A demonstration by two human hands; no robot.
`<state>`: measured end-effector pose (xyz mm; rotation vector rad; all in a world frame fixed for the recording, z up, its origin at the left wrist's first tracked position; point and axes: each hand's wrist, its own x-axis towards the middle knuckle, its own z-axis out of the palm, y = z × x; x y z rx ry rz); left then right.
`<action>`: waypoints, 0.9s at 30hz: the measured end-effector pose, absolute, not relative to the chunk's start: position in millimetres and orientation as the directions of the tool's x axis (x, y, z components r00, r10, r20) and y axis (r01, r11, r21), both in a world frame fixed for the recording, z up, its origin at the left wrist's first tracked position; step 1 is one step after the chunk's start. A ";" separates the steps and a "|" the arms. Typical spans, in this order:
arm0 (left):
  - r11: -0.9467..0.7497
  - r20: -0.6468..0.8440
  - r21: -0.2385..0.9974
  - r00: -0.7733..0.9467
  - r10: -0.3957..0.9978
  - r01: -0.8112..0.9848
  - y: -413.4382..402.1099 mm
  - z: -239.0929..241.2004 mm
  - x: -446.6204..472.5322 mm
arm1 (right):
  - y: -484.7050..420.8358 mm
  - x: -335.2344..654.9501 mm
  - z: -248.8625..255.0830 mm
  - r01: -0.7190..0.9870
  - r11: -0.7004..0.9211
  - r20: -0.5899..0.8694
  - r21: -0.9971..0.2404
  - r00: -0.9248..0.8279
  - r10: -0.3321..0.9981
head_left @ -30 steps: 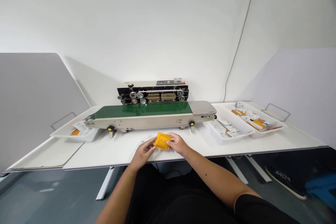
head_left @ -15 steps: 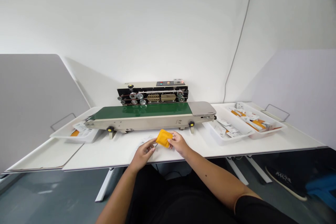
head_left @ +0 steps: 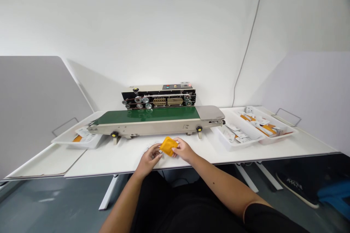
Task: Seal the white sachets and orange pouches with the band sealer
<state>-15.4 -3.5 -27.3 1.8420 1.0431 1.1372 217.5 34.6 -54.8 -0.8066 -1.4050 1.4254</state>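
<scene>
The left hand (head_left: 149,159) and right hand (head_left: 184,150) pinch a small yellow-orange pouch (head_left: 168,146) between nearly closed fingers, holding it over the white desk (head_left: 115,164), in front of a green-belted band sealer (head_left: 147,118).

Smooth orange pouch (head_left: 168,146), glossy green conveyor belt (head_left: 147,117).

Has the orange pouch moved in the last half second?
Yes, the orange pouch shifted slightly left, away from the conveyor sealer's right foot.
</scene>
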 end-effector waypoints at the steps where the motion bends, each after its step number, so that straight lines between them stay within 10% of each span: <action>1: -0.398 0.326 0.880 0.282 0.902 0.259 -2.8 -28.3 -14.8 | 33.1 216.6 -53.8 -0.136 0.109 0.153 -0.985 -0.378 0.913; 9: -0.443 0.331 0.786 0.312 0.891 0.431 -4.9 -21.6 -10.1 | 23.2 219.2 -37.9 0.085 0.315 0.214 -0.945 -0.568 0.795; 27: -0.363 0.328 0.886 0.166 0.930 0.288 -4.4 -28.3 -11.9 | 35.0 218.5 -51.4 -0.154 0.074 0.135 -0.985 -0.439 0.888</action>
